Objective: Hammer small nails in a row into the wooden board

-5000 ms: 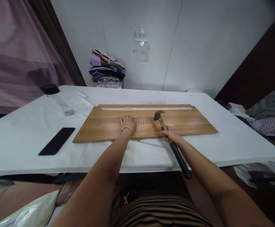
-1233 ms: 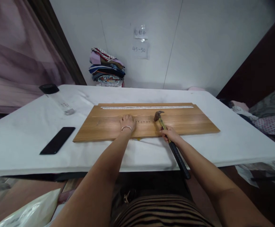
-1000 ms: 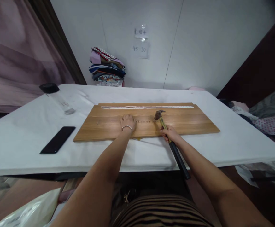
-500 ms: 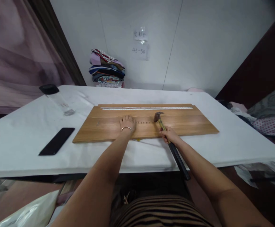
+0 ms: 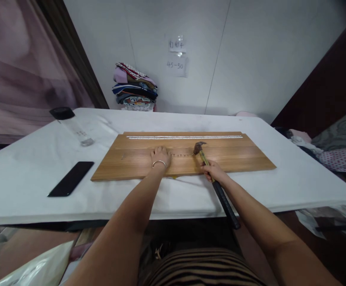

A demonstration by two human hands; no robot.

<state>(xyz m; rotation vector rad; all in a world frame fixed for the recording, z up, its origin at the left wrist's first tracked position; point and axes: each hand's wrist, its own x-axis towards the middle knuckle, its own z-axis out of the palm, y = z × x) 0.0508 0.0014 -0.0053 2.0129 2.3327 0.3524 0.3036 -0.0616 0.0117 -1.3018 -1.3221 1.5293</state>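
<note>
A wide wooden board lies on the white-covered table in front of me. My left hand, with a bangle at the wrist, rests on it, fingers spread. Just to its right, a row of several small nails stands in the board. My right hand is closed round the handle of a claw hammer, gripping it below the head. The hammer's head is at the right end of the nail row; whether it touches a nail I cannot tell.
Two thin white strips run along the board's far side. A black phone and a clear bottle with a black lid are on the table to the left. Folded cloths are stacked by the back wall.
</note>
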